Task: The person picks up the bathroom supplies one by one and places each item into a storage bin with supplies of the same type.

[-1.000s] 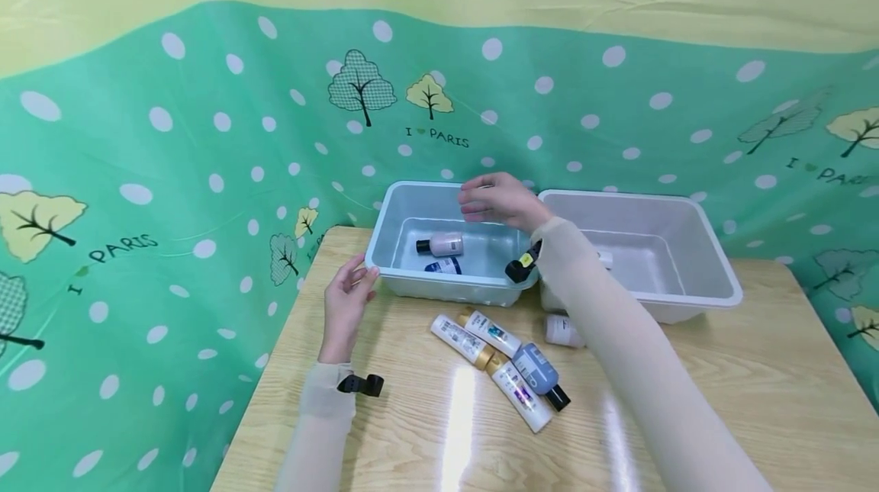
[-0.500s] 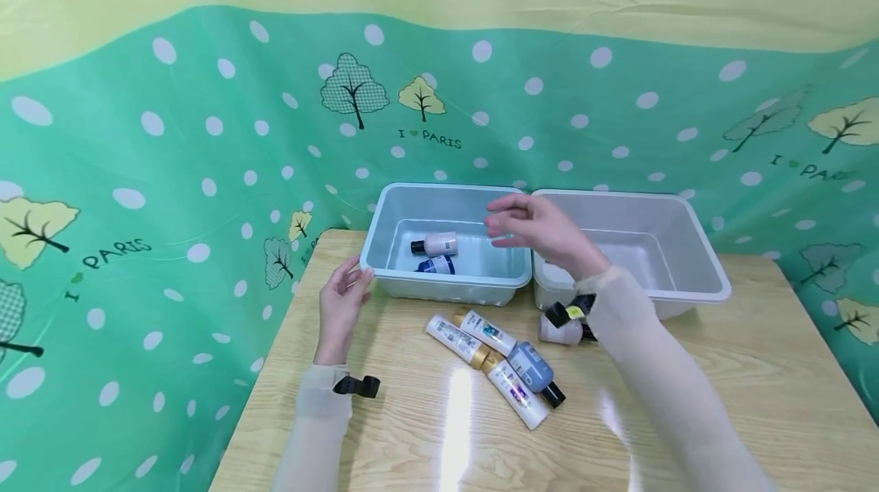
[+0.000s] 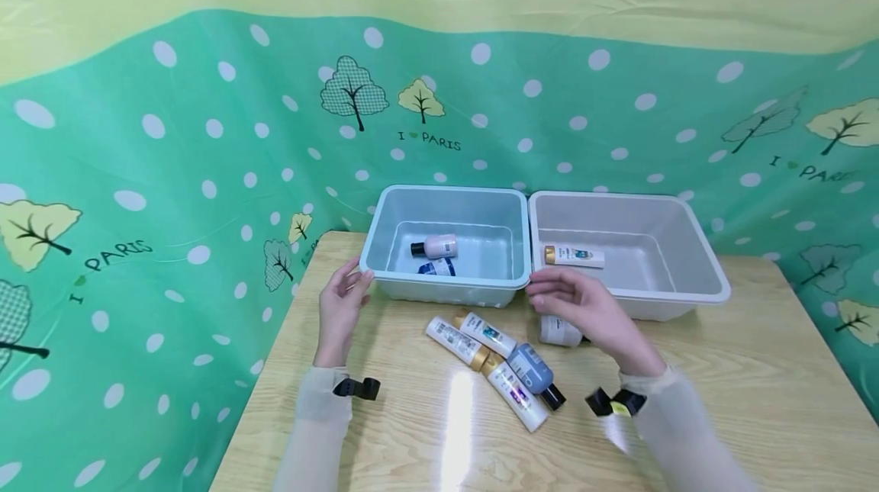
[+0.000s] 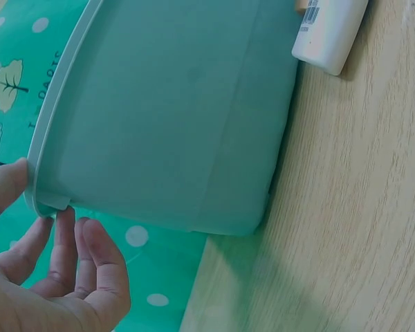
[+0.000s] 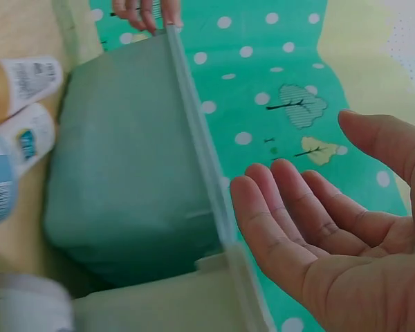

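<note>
My left hand (image 3: 339, 316) pinches the near left corner of the blue plastic bin (image 3: 446, 290); in the left wrist view the thumb lies on its rim and fingertips sit beneath the lip. My right hand (image 3: 594, 316) holds nothing. Its fingers are relaxed and spread in the right wrist view, close to where the two bins meet. Inside the blue bin lie a pale pink bottle (image 3: 440, 246) with a black cap and a dark blue bottle (image 3: 437, 267). The grey bin (image 3: 693, 298) holds a white tube (image 3: 578, 256) with a gold cap.
Before the bins lie several containers: white gold-capped tubes (image 3: 516, 393), a blue bottle (image 3: 532, 368) with a black cap, and a pale bottle (image 3: 558, 330) partly behind my right hand. A green patterned cloth (image 3: 226, 149) hangs behind the wooden table (image 3: 405, 416).
My right hand has come back from over the blue bin, moving right and nearer to me. The gold-capped tube in the grey bin is now uncovered. My left hand stays at the corner.
</note>
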### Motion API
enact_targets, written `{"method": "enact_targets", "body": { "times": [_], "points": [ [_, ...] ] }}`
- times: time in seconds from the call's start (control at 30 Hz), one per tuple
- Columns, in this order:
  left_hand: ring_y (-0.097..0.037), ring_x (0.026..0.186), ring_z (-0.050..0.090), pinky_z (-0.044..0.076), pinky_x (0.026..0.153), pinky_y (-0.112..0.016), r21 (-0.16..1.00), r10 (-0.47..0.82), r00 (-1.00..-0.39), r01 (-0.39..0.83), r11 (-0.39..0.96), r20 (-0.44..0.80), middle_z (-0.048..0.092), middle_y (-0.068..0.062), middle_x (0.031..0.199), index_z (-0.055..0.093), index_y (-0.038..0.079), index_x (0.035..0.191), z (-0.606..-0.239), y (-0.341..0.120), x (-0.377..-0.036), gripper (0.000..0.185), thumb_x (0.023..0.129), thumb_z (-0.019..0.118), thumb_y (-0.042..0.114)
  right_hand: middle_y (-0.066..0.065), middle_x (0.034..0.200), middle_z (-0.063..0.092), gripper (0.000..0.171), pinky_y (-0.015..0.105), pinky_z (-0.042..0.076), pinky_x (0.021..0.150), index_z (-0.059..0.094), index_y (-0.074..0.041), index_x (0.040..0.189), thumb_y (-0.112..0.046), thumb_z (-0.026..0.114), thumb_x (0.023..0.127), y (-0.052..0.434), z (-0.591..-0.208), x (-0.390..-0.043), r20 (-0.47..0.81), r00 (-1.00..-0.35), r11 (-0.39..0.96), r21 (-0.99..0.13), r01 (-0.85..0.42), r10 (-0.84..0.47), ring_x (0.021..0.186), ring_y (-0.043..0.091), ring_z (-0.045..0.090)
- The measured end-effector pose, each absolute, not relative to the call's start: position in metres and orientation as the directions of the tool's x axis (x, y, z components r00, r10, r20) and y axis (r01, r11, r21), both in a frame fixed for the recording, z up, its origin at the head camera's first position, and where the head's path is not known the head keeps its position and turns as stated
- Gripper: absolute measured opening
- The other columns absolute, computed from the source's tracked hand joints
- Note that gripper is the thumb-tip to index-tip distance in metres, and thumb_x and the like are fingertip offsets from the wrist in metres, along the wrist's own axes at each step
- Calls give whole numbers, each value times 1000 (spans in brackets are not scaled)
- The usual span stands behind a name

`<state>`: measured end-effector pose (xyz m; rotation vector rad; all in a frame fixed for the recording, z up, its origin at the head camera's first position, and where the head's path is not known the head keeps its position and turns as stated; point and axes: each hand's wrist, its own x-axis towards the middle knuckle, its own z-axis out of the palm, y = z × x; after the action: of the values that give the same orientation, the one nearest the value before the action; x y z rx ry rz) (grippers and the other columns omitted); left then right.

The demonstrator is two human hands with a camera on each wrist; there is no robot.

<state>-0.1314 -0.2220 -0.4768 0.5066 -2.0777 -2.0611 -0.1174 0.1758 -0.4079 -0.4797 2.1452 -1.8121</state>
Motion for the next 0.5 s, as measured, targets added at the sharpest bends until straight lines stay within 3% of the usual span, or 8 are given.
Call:
{"method": "enact_targets", "body": {
  "times": [0.13, 0.37, 0.5],
  "points": [
    [-23, 112, 60, 51, 97, -51, 993, -350, -930, -117, -18, -116, 63, -8, 126, 58, 20, 140, -477, -222, -132, 53, 92, 74, 36, 20, 122, 63, 45, 32, 55, 91, 52, 7, 133, -12, 69, 96, 186, -430, -99, -6, -912, 159, -985, -65, -409, 106, 25, 66],
    [-26, 114, 60, 51, 96, -51, 993, -351, -929, -113, -24, -114, 63, -9, 125, 58, 19, 140, -477, -222, -131, 55, 91, 74, 37, 27, 121, 62, 41, 28, 55, 90, 56, 6, 128, -10, 70, 94, 195, -468, -77, -28, -948, 160, -987, -25, -317, 108, 40, 63],
    [-24, 112, 60, 53, 95, -49, 993, -356, -927, -121, -18, -119, 63, -9, 125, 58, 19, 140, -477, -222, -130, 55, 91, 74, 37, 26, 118, 63, 37, 25, 54, 88, 58, 7, 126, -5, 70, 93, 197, -485, -65, -32, -965, 194, -981, -20, -262, 107, 36, 63]
  ]
}}
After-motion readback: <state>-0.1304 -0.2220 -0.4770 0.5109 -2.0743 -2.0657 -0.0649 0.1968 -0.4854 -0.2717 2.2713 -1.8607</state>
